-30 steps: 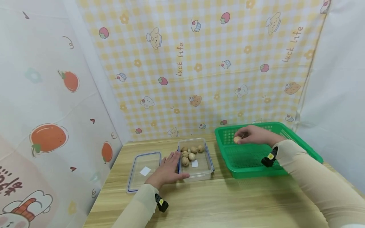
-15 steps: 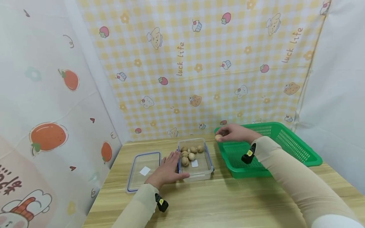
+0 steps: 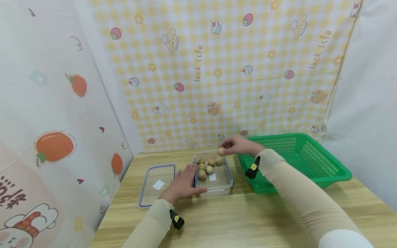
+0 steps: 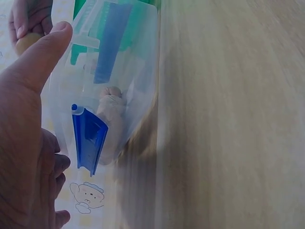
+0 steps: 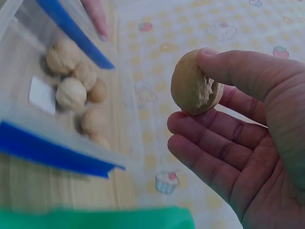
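Between thumb and fingers, my right hand (image 3: 240, 145) pinches a walnut (image 5: 193, 83), held above the back right corner of a clear plastic box (image 3: 221, 187). Several more walnuts (image 3: 202, 175) lie in the box, mostly along its left side, as the right wrist view also shows. My left hand (image 3: 183, 182) rests against the box's left side with its fingers straight and thumb spread along the front. In the left wrist view, the left thumb (image 4: 40, 57) lies by the box wall, near a blue clip flap (image 4: 88, 140) that hangs unlatched.
A clear lid with a blue seal (image 3: 149, 172) lies on the table left of the box. To the right stands a green plastic basket (image 3: 336, 175), partly behind the right arm. A patterned cloth (image 3: 229, 86) hangs behind the wooden table (image 3: 223, 220).
My right hand has moved left, carrying the walnut from over the green basket to above the box's back right corner. The left hand stays against the box.
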Available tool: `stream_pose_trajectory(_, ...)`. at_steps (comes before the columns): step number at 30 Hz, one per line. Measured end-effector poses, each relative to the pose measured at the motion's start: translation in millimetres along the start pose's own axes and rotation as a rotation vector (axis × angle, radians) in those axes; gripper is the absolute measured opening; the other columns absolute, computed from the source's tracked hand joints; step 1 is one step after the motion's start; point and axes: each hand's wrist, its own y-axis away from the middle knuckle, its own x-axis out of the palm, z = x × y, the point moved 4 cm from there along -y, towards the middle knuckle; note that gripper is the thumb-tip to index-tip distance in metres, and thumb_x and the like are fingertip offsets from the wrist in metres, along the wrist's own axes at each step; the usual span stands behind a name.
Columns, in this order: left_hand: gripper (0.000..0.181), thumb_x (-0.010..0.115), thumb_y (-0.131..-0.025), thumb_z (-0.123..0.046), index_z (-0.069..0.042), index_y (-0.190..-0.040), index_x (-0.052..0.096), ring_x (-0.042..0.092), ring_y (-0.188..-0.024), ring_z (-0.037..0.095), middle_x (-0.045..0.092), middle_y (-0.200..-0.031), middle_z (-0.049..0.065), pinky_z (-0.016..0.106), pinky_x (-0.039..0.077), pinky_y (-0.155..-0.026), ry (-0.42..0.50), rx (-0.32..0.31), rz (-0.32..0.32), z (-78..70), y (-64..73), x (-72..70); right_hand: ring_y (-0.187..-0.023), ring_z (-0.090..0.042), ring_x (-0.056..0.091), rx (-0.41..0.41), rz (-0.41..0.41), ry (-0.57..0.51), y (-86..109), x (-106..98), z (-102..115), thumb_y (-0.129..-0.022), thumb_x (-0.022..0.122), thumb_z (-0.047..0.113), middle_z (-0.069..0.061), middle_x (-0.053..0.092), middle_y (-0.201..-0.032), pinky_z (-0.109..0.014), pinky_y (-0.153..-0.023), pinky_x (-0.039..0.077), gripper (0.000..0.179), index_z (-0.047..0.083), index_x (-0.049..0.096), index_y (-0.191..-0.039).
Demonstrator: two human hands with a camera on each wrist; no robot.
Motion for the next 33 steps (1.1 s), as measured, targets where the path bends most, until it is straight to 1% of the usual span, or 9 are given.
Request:
stream_pose_trajectory(2, 0.115, 0.051, -0.084, -0.082, -0.010, -0.163, 0.011, 0.005, -0.156, 0.025, 0.010, -0.170, 0.007, 0.057, 0.008, -0.123, -0.006, 0.000, -0.003, -0.2, -0.4, 0.1, -0.107, -0.022, 0.066, -0.008, 0.006, -0.001, -5.9, 6, 2, -0.096, 0.072, 0.028, -0.005, 0.071, -0.115, -0.041, -0.089, 0.056, 0.040, 0.006, 0.068, -0.128)
stream_pose_trajectory(6, 0.113, 0.052, -0.086, -0.080, -0.008, -0.163, 0.011, 0.006, -0.156, 0.026, 0.011, -0.169, 0.009, 0.057, 0.009, -0.123, -0.007, 0.004, -0.013, -0.8, -1.5, 0.9, -0.107, -0.020, 0.066, -0.008, 0.012, 0.029, -14.0, 18, 6, -0.095, 0.073, 0.030, -0.003, 0.071, -0.116, -0.039, -0.090, 0.056, 0.040, 0.008, 0.068, -0.129)
stream_pose_trajectory(12, 0.111, 0.053, -0.087, -0.078, -0.009, -0.163, 0.011, 0.005, -0.156, 0.026, 0.013, -0.169, 0.009, 0.057, 0.009, -0.123, -0.002, 0.002, -0.026, -1.5, -0.1, 0.1, -0.102, -0.017, 0.068, -0.043, 0.004, 0.042, -23.3, 36, 12, -0.095, 0.073, 0.026, 0.000, 0.072, -0.110, -0.037, -0.088, 0.057, 0.033, 0.010, 0.070, -0.124)
stream_pose_trajectory(16, 0.110, 0.056, -0.088, -0.075, -0.009, -0.163, 0.011, 0.004, -0.156, 0.026, 0.011, -0.169, 0.009, 0.057, 0.009, -0.123, 0.010, 0.008, -0.015, -0.6, 1.1, -0.4, -0.099, -0.014, 0.067, -0.015, 0.000, 0.070, -29.3, 50, 13, -0.095, 0.073, 0.026, 0.001, 0.072, -0.109, -0.033, -0.084, 0.057, 0.033, 0.009, 0.071, -0.124)
stream_pose_trajectory(19, 0.110, 0.056, -0.088, -0.074, -0.008, -0.163, 0.011, 0.004, -0.156, 0.027, 0.012, -0.169, 0.009, 0.058, 0.009, -0.123, 0.011, 0.021, -0.014, 1.5, 1.5, -1.2, -0.098, -0.014, 0.067, 0.003, -0.009, 0.092, -32.4, 59, 17, -0.095, 0.073, 0.026, 0.000, 0.072, -0.109, -0.033, -0.083, 0.057, 0.035, 0.007, 0.070, -0.124)
stream_pose_trajectory(24, 0.110, 0.054, -0.088, -0.076, -0.008, -0.163, 0.012, 0.004, -0.156, 0.027, 0.012, -0.169, 0.009, 0.059, 0.010, -0.122, 0.003, 0.049, -0.015, 6.0, 1.2, -2.5, -0.094, -0.013, 0.066, 0.004, -0.008, 0.116, -36.1, 73, 22, -0.093, 0.075, 0.021, 0.002, 0.072, -0.103, -0.033, -0.084, 0.056, 0.027, 0.009, 0.073, -0.118)
stream_pose_trajectory(28, 0.111, 0.051, -0.086, -0.080, -0.009, -0.163, 0.013, 0.004, -0.156, 0.027, 0.013, -0.169, 0.008, 0.059, 0.009, -0.122, 0.003, 0.066, -0.015, 8.3, 1.2, -3.1, -0.087, -0.010, 0.063, 0.016, -0.004, 0.124, -39.2, 84, 19, -0.093, 0.075, 0.020, 0.005, 0.070, -0.096, -0.030, -0.080, 0.054, 0.021, 0.011, 0.074, -0.112)
stream_pose_trajectory(33, 0.111, 0.051, -0.086, -0.080, -0.009, -0.163, 0.015, 0.006, -0.156, 0.028, 0.014, -0.169, 0.008, 0.059, 0.010, -0.122, 0.014, 0.077, -0.021, 8.9, 0.0, -3.4, -0.082, -0.011, 0.062, 0.042, -0.017, 0.116, -40.4, 96, 15, -0.090, 0.078, 0.018, 0.004, 0.069, -0.090, -0.029, -0.076, 0.054, 0.018, 0.010, 0.074, -0.105)
